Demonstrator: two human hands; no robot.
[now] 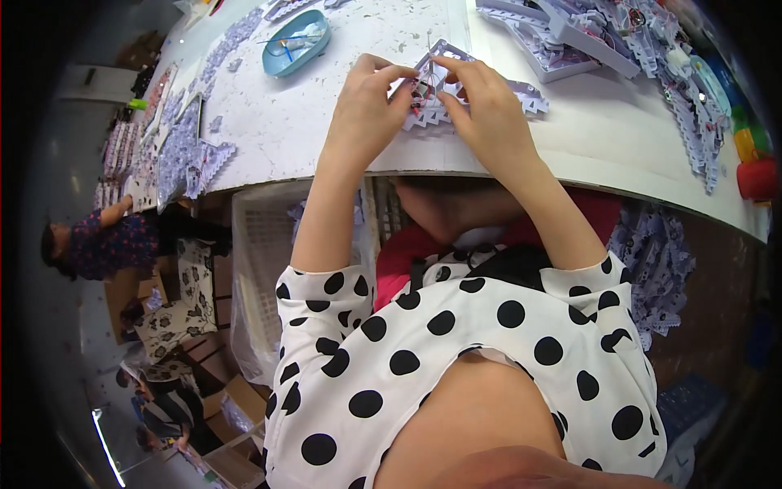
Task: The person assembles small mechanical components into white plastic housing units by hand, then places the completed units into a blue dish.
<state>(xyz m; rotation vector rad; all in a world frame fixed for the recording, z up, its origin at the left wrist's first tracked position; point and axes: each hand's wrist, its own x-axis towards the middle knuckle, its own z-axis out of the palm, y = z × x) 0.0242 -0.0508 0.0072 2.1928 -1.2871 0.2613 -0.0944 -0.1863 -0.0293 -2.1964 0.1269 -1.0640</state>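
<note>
A pale, zigzag-edged plastic housing (428,116) lies on the white table in front of me, with thin wires and a small red part (416,109) inside. My left hand (362,110) is at its left side, thumb and fingers bent inward at the wires. From the right, my right hand (491,106) reaches over it, thumb and index finger closing around thin grey wires (432,80). The fingertips partly hide the inside. Another zigzag-edged piece (528,98) shows beyond my right hand.
A blue dish (297,45) with small items stands at the far left. Piled housings (562,49) fill the back right, and loose zigzag pieces (183,155) lie at the left. Below the table edge is a white crate (259,277). Other people (114,240) are at the left.
</note>
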